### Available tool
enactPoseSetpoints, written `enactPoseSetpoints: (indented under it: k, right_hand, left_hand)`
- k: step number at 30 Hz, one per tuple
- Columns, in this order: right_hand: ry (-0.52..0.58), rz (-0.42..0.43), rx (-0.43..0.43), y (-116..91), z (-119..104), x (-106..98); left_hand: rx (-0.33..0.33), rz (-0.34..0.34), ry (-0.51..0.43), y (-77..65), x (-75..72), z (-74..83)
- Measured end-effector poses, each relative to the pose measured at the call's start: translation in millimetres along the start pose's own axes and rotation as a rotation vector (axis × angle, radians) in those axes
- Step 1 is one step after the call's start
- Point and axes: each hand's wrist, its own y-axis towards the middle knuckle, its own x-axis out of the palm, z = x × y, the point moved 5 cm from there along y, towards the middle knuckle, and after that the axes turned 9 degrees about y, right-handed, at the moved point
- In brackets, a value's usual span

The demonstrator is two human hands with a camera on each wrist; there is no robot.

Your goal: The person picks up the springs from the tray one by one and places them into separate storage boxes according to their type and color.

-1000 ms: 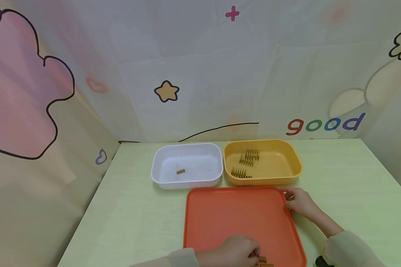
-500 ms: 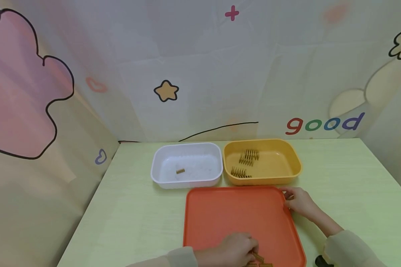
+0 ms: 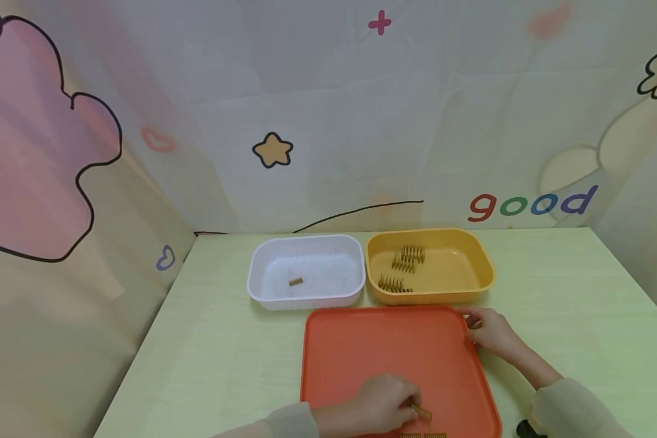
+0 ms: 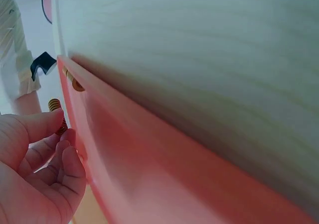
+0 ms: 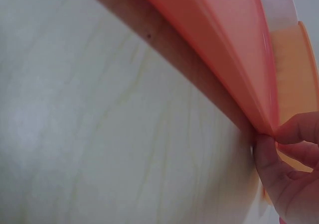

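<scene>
White bin: a rounded rectangular white plastic bin (image 3: 328,267), far left, one small brass-coloured coil spring (image 3: 295,281) inside.
Left hand: my left hand (image 3: 383,403) comes from the near left, over the flat orange-red plastic tray (image 3: 383,347), thumb and fingertips pinching the held spring (image 3: 424,413), brass-coloured and tilted.
Near springs: two more brass-coloured coils (image 3: 435,435), on the tray's near right part.
Yellow bin: rounded yellow plastic bin (image 3: 454,274), far right, looser coils (image 3: 404,261) at its left.
Right hand: my right hand (image 3: 490,331), forearm angled from the near right, pinches the tray's far right rim.
</scene>
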Motion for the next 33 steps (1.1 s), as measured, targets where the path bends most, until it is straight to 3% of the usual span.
enactPoseSetpoints:
  k: [9,17,26,33]
  right_hand:
    - [-0.004,0.002,-0.004,0,0,0]
    - [-0.004,-0.002,0.004,-1,-1,-1]
    - [0.0,-0.001,0.005,-1,0,0]
    - [-0.003,-0.008,0.01,-1,0,0]
  left_hand:
    - [-0.015,0.037,-0.085,0.6,-6.8,-10.3]
    - [-0.018,0.123,-0.083,0.3,-8.7,-18.3]
    - [-0.023,0.124,-0.154,0.6,-6.4,-25.7]
    - [-0.111,0.076,-0.284,3.8,-9.7,-38.4]
